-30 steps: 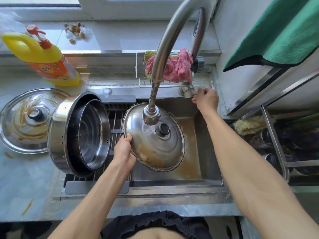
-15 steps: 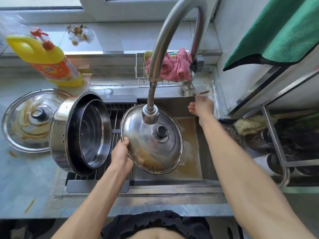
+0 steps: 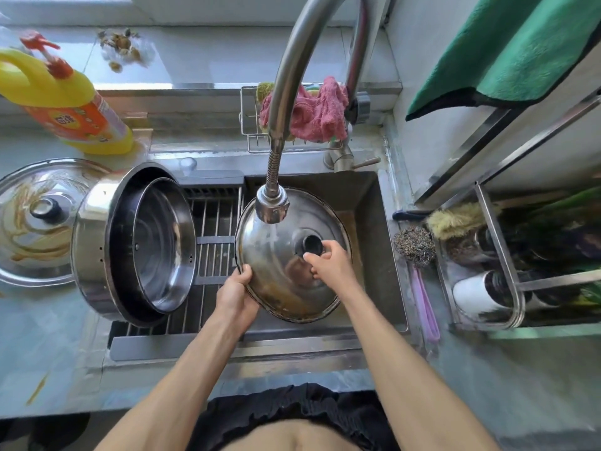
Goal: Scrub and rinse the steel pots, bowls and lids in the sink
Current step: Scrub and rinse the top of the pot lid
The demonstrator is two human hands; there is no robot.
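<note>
Lid (image 3: pixel 279 255) tilted over the sink (image 3: pixel 367 203), under the tap head at 12 o'clock. Left hand (image 3: pixel 235 296) grips the rim at 8 o'clock; right hand (image 3: pixel 331 265) fingers pinch the knob (image 3: pixel 313 245) (hold steady, rotate beneath the spout).

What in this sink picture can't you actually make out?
- Underside of the lid held over the sink: faces away from the head camera.
- Whether water runs from the spray head: no stream visible.
- Right hand fingertips at the knob: grip or touch unclear.
- Label on the yellow bottle: blurred.
- Rack contents, right: dark, cut off by the edge.
</note>
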